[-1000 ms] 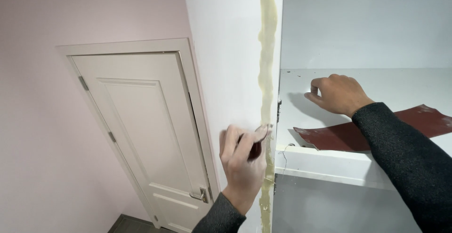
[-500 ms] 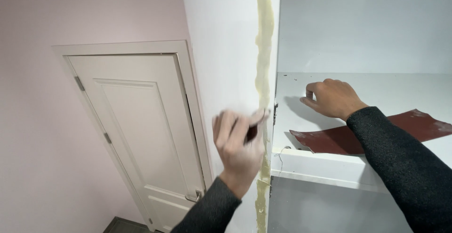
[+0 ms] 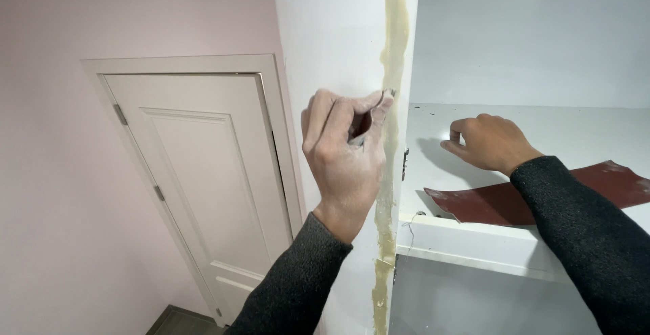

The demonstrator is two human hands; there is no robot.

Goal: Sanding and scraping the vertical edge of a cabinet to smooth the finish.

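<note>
The left hand (image 3: 344, 155) has its grip clamped on a small folded piece of sandpaper (image 3: 365, 123), pressed against the yellowish seam (image 3: 391, 71) on the wall corner; the right hand (image 3: 489, 142) rests loosely curled, holding nothing, on the white shelf (image 3: 474, 243), beside a reddish sandpaper sheet (image 3: 535, 196).

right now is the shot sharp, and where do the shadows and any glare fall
Head view: mostly sharp, with both hands crisp; the right hand casts a soft shadow leftward onto the white shelf; a small bright glare spot sits by its fingers; the left hand at the yellowish filler strip throws little shadow; light is even and diffuse.
</note>
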